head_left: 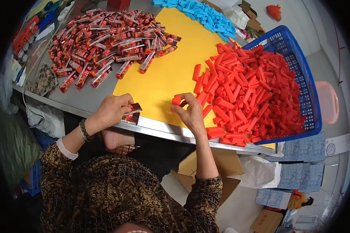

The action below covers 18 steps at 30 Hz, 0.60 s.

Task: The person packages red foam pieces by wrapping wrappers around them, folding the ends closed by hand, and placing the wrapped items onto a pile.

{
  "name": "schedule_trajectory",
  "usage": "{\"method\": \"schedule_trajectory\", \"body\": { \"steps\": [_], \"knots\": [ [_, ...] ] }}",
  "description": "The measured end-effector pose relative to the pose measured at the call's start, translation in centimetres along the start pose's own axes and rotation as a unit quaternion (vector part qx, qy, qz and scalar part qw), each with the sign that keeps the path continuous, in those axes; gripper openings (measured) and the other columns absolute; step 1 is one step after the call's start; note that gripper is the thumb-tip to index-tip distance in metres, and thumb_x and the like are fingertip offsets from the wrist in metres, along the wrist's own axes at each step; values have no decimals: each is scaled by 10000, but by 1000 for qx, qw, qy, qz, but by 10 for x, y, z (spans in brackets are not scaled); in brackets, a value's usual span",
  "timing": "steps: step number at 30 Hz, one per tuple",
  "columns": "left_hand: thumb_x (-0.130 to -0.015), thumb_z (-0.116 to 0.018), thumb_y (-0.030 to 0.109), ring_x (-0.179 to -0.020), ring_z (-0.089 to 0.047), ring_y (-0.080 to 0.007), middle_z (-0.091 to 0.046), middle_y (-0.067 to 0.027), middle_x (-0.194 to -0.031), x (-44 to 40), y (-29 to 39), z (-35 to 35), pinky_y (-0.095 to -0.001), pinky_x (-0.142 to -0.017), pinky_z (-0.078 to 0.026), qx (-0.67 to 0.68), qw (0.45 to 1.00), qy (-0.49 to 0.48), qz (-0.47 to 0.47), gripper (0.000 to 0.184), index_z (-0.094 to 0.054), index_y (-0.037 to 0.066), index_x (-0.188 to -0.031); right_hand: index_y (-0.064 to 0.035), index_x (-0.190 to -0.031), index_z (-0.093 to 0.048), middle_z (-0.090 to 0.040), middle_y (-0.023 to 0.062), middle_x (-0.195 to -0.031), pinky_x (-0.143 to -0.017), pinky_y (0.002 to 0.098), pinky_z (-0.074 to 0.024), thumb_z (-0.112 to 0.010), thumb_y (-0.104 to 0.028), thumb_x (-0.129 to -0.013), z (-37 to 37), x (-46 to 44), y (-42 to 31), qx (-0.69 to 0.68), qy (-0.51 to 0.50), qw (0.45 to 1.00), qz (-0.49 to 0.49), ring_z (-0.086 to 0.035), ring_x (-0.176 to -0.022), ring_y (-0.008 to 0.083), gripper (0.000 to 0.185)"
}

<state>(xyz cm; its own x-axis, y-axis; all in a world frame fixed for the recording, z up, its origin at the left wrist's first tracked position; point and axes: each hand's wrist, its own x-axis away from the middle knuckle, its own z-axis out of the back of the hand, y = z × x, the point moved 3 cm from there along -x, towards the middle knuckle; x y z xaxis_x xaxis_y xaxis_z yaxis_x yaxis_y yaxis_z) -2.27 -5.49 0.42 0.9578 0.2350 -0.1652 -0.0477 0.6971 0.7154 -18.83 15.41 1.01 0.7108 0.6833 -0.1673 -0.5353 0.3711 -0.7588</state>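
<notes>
My left hand is closed on a dark red printed wrapper at the table's front edge. To its right, over the yellow sheet, my right hand pinches a small red piece between thumb and forefinger. Many red tube-like pieces spill from a tilted blue basket on the right, close to my right hand. A heap of printed red and brown packs lies at the back left, beyond my left hand.
Blue pieces lie at the back of the metal table. An open cardboard box and a white bag stand below the front edge. Another person is far off at the lower right.
</notes>
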Motion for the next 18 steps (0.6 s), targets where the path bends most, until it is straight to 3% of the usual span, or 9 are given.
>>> {"method": "schedule_trajectory", "body": {
  "steps": [4, 7, 10, 15, 18],
  "knots": [
    [-779, -697, 106, -630, -651, -265, -662, -159, -732, 0, 3, 4, -320, -596, -498, -24, 998, -46, 43, 116, -663, -4, -792, -28, -1058, -621, -646, 129, -946, -692, 343, -493, -718, -69, -775, -6, 8, -11, -31, 20, 999, 26, -640, -818, 262, 301],
    [-769, -722, 115, -594, -642, -170, -666, -126, -687, -1, -5, 0, -286, -569, -481, 51, 997, -10, 53, 139, -674, -14, -755, -29, -1060, -627, -652, 143, -969, -696, 348, -502, -712, -44, -783, -6, 12, -22, 18, 25, 995, 96, -650, -830, 287, 290],
    [-759, -739, 116, -598, -609, -90, -655, -80, -654, -3, -4, 3, -252, -552, -464, 141, 981, -22, 134, 153, -679, -25, -755, -24, -1042, -632, -654, 155, -969, -696, 342, -509, -719, -46, -784, -4, 16, -29, 46, 49, 991, 117, -650, -817, 305, 273],
    [-743, -746, 19, -634, -587, -70, -671, -50, -709, 0, -8, -5, -237, -581, -483, 290, 942, -11, 166, 94, -664, -24, -763, 36, -980, -633, -663, 129, -933, -770, 301, -504, -746, -43, -790, -3, 36, -40, -80, 162, 981, 65, -653, -841, 215, 234],
    [-737, -756, 27, -636, -589, -68, -657, -45, -695, 0, -12, -12, -237, -581, -484, 295, 948, 23, 114, 127, -641, -22, -761, 32, -1030, -610, -661, 128, -1018, -835, 276, -493, -728, -27, -816, -7, 49, -53, -90, 172, 975, 105, -626, -923, 165, 251]
  ]
}}
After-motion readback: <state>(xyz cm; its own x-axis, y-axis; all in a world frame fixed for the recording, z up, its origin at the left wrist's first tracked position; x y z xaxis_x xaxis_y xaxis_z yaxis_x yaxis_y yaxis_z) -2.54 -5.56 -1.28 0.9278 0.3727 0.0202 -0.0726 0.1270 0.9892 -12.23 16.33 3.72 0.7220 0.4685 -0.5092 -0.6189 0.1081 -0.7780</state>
